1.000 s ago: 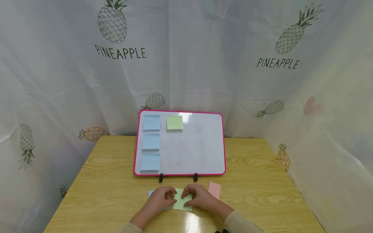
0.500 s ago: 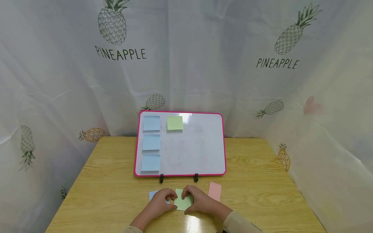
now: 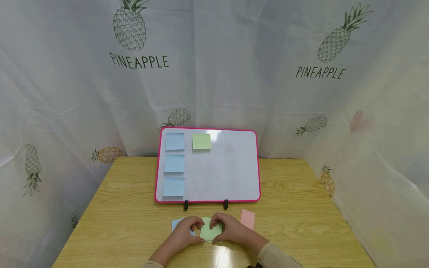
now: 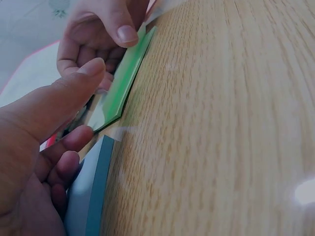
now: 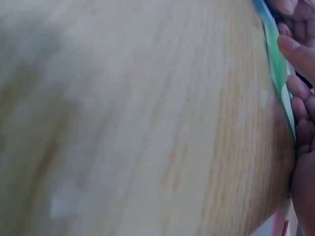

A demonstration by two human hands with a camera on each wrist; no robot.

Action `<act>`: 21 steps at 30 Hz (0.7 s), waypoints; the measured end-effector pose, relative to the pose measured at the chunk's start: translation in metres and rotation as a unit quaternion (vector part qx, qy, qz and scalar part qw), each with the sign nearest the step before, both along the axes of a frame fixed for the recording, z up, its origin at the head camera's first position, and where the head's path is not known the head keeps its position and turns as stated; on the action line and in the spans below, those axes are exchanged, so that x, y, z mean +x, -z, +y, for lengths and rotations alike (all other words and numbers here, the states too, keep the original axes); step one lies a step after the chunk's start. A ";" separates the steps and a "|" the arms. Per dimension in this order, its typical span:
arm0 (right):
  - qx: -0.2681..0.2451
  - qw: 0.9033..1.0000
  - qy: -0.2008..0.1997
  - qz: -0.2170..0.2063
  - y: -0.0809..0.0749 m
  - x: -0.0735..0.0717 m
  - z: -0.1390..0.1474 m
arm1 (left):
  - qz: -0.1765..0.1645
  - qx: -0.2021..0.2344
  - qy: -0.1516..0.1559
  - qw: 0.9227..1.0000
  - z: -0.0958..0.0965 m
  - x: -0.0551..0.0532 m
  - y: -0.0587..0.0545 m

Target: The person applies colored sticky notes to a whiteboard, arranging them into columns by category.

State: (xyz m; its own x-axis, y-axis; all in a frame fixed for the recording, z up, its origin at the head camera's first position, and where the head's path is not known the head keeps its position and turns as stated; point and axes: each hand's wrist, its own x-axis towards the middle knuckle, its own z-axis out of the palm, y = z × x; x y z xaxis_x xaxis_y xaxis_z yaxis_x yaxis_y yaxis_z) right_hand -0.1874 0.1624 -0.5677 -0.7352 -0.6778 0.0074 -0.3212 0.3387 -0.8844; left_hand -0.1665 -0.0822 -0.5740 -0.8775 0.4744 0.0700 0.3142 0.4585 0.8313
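A pad of pale green sticky notes lies on the table between both hands. My right hand grips it from the right, thumb at the near edge and bent fingers over the top. In the left wrist view, that thumb lies against the green pad, where a pale sheet stands slightly away. My left hand is at the pad's left edge, thumb and fingertips apart with a gap between them. Beneath and beside the left hand is a blue sticky note pad, partly covered.
A pink-framed whiteboard stands behind on black feet. Three blue notes run down its left side, and one green note is at the top. A pink pad lies right of the right hand on the wooden table.
The right thumb has shifted down from the green pad's face to its near edge. The left thumb sits slightly lower, by the pad's near left corner. The whiteboard notes are unchanged.
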 end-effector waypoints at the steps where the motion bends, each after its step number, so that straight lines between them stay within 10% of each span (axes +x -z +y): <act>1: -0.005 1.000 -0.002 -0.001 0.000 -0.001 0.001 | 0.002 -0.003 0.000 1.000 0.000 0.000 0.000; 21: -0.058 0.996 0.039 -0.061 -0.001 -0.007 0.002 | 0.044 -0.077 -0.037 0.995 0.007 0.003 0.004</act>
